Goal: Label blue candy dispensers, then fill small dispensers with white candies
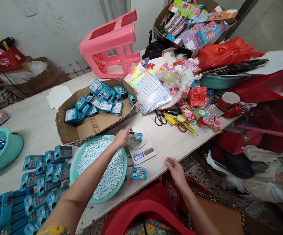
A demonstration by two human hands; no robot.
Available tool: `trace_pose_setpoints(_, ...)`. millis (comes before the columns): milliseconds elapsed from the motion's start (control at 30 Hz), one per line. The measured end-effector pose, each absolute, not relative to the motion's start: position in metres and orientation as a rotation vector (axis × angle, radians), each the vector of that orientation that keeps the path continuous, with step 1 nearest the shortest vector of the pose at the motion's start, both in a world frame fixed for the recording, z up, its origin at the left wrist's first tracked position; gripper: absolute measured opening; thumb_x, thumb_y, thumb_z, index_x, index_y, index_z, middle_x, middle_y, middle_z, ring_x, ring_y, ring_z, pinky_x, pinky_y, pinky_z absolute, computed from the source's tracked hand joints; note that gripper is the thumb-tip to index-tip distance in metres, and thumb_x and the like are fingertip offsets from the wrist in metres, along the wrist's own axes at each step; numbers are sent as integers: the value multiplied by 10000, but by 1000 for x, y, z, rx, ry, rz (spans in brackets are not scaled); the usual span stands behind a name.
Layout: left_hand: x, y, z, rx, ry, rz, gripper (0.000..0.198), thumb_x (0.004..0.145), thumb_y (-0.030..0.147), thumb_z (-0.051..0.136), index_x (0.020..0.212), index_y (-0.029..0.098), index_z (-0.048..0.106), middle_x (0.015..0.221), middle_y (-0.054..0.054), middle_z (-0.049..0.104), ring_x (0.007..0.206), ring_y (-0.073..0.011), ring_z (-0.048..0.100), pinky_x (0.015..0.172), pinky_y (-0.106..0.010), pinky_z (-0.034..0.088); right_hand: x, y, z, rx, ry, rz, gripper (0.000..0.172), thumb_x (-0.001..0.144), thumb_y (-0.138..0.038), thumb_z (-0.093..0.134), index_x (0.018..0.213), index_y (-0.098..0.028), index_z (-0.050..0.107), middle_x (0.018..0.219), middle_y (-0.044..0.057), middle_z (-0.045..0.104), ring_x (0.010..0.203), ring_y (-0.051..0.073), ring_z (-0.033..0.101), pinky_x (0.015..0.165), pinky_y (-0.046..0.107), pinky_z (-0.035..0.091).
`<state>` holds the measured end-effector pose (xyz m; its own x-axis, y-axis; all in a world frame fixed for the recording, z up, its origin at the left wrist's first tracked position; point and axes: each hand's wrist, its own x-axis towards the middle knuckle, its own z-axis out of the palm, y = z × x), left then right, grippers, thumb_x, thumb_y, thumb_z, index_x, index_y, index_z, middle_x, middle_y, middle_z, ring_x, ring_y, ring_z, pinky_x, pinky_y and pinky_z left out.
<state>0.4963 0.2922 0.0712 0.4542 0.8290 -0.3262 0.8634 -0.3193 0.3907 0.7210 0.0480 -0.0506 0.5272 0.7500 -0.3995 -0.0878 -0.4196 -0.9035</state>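
My left hand (123, 137) reaches over the bowl to a small kitchen scale (145, 156), its fingers closed at the left end of a small blue candy box (137, 136) lying on the round weighing plate. The scale's display is lit, but its digits are too small to read surely. A second blue candy box (139, 173) stands on the table in front of the scale. Left of the scale, a turquoise bowl (73, 172) is full of pale blue and white candies (112, 169). My right hand (175, 169) rests at the table's front edge, fingers loosely stretched, holding nothing.
Behind the bowl sits a cardboard tray (87, 132) with blue boxes. Several filled-looking boxes (54, 173) are grouped at left, near another turquoise basin (8, 153). A pink stool (109, 39), label sheets (151, 91), scissors (160, 118) and packaging crowd the back and right.
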Motion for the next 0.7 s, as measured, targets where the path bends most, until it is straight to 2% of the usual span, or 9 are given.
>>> trace_pose_setpoints(267,500,285,78,2238,1544,-258,523,734,620,527,1111,257,536,925,-78,669,846,-259,613,631,-273,369,683,43,-37,-1764,-800,1158,380,726,-460,639,966,-166,609,939,120,679,875,251,639,824,421,501)
trace_pose_setpoints(367,502,281,81,2299,1469,-292,440,757,569,538,1068,260,573,922,-79,675,858,-256,620,638,-276,382,660,44,-22,-1745,-1039,1149,367,781,-441,587,1040,-182,585,1028,119,651,938,248,615,845,416,489)
trace_pose_setpoints(500,502,268,87,2358,1442,-350,255,843,397,489,956,227,642,912,-111,681,861,-260,627,673,-304,391,628,48,-8,-1637,-1636,1010,598,625,-376,747,1172,-246,542,1192,97,570,1110,301,508,936,454,416)
trace_pose_setpoints(533,498,264,91,2350,1476,-339,258,858,376,464,968,225,642,914,-114,682,854,-260,628,673,-309,390,622,49,-7,-1622,-1739,986,574,622,-343,749,1154,-253,555,1162,92,582,1092,305,515,923,454,419)
trace_pose_setpoints(633,468,248,114,2314,1653,-149,294,875,399,425,989,234,639,868,-86,687,791,-230,627,638,-286,377,615,51,-8,-1624,-1806,997,319,748,-281,631,1061,-241,585,991,73,624,949,263,576,827,403,463)
trace_pose_setpoints(700,429,227,138,2266,1814,90,310,872,428,425,924,226,654,790,-54,677,716,-185,609,605,-254,357,621,57,-4,-1646,-1732,1019,268,796,-316,585,1049,-229,573,956,64,620,901,237,588,783,362,476)
